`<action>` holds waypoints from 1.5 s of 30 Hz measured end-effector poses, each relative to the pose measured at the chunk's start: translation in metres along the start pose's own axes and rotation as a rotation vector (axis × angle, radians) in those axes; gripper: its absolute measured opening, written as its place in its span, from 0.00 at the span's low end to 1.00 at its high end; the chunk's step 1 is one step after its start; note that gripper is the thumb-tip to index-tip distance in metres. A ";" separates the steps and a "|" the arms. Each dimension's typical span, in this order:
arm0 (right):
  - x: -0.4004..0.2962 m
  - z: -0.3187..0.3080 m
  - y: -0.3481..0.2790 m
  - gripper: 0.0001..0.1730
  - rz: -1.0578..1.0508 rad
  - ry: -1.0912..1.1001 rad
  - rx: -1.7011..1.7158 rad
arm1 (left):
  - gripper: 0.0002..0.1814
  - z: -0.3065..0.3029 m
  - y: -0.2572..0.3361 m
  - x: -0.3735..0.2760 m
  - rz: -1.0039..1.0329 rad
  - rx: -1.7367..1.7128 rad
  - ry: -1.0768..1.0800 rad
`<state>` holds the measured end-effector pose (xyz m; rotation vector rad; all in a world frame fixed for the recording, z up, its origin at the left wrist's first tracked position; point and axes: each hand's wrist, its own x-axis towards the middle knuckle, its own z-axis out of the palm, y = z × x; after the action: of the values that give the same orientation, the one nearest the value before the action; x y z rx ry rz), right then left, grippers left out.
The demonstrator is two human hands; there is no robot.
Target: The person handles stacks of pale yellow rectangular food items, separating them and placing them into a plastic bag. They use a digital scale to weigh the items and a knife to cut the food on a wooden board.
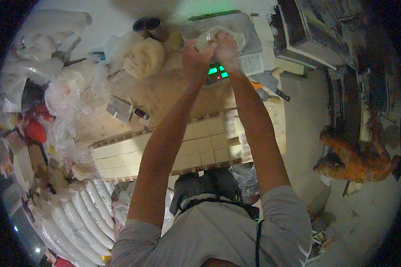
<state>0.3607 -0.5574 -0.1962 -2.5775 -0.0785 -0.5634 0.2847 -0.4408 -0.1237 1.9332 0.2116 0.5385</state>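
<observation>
My left hand (198,53) and my right hand (225,43) are close together above the pan (254,38) of a digital scale. Between and behind them lies a pale, whitish mass (239,37), perhaps in a bowl or thin plastic; blur hides which. Both hands touch or nearly touch it, and their grip is unclear. Green lit displays (213,70) of the scale glow between my wrists. Left of my hands rests a large, pale dough-like lump (143,56). Under my forearms, a long board carries rows of cream-coloured square pieces (205,143).
A scraper with a flat metal blade (118,109) lies on the wooden worktop (167,90). To the right is a broad blade with a black handle (283,95). Crumpled clear plastic (67,93) covers the left side. Full white sacks (83,213) are stacked at lower left.
</observation>
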 end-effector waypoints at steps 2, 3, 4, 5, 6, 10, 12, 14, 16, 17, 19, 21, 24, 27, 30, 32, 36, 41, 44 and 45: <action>0.003 0.000 -0.018 0.15 0.121 -0.110 0.016 | 0.24 0.002 -0.001 0.014 -0.030 0.081 -0.089; 0.005 0.002 -0.023 0.15 0.132 -0.175 -0.047 | 0.22 0.009 -0.023 0.023 -0.047 0.145 -0.175; 0.008 0.004 -0.023 0.15 0.146 -0.239 -0.115 | 0.20 0.016 -0.042 0.029 -0.066 0.205 -0.265; 0.010 0.007 -0.022 0.15 0.164 -0.304 -0.183 | 0.18 0.021 -0.052 0.032 -0.063 0.161 -0.226; 0.011 0.006 -0.022 0.15 0.169 -0.303 -0.160 | 0.17 0.024 -0.059 0.034 -0.058 0.117 -0.190; 0.014 0.003 -0.033 0.15 0.309 -0.324 -0.077 | 0.14 0.025 -0.071 0.026 -0.127 -0.218 -0.074; 0.014 0.000 -0.028 0.16 0.350 -0.331 -0.074 | 0.12 0.020 -0.051 0.021 -0.218 -0.266 -0.084; 0.015 -0.004 -0.021 0.16 0.275 -0.321 -0.091 | 0.09 0.007 -0.022 0.022 -0.333 -0.346 -0.150; 0.012 -0.011 -0.017 0.15 0.149 -0.226 -0.223 | 0.08 -0.005 -0.012 0.023 -0.464 -0.519 -0.237; 0.010 -0.016 -0.012 0.15 0.087 -0.177 -0.289 | 0.07 -0.010 -0.006 0.025 -0.453 -0.555 -0.279; 0.008 -0.039 -0.006 0.15 -0.039 -0.150 -0.299 | 0.08 -0.017 -0.002 0.030 -0.424 -0.632 -0.355; 0.009 -0.045 0.007 0.14 -0.093 -0.156 -0.301 | 0.08 -0.016 -0.007 0.032 -0.432 -0.614 -0.356; 0.003 -0.026 0.052 0.13 -0.126 -0.167 -0.282 | 0.10 -0.001 -0.002 0.032 -0.433 -0.526 -0.338; 0.002 -0.045 0.037 0.11 -0.375 -0.180 -0.248 | 0.12 -0.004 -0.018 0.034 -0.359 -0.353 -0.257; 0.021 -0.123 -0.029 0.14 -0.724 -0.603 -0.553 | 0.14 -0.019 -0.079 0.042 -0.118 -0.030 -0.198; 0.021 -0.116 -0.025 0.21 -1.076 -0.228 -0.422 | 0.17 -0.028 -0.105 0.055 -0.163 0.222 -0.181; -0.008 -0.162 -0.033 0.16 -0.974 -0.876 -0.383 | 0.17 -0.088 -0.001 0.019 -0.356 -0.175 -0.311; -0.086 -0.203 -0.174 0.12 -0.888 -1.220 0.152 | 0.17 -0.186 -0.004 -0.056 -0.085 -0.163 -0.205; -0.132 -0.215 -0.222 0.16 -0.683 -1.172 0.231 | 0.14 -0.221 -0.010 -0.109 -0.105 -0.211 -0.343; -0.150 -0.202 -0.231 0.16 -0.655 -1.152 0.286 | 0.12 -0.233 -0.044 -0.130 -0.104 -0.067 -0.464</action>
<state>0.1110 -0.4460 0.0086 -2.2032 -1.2822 0.7432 0.0670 -0.2808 -0.1221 1.9125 -0.0049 0.0200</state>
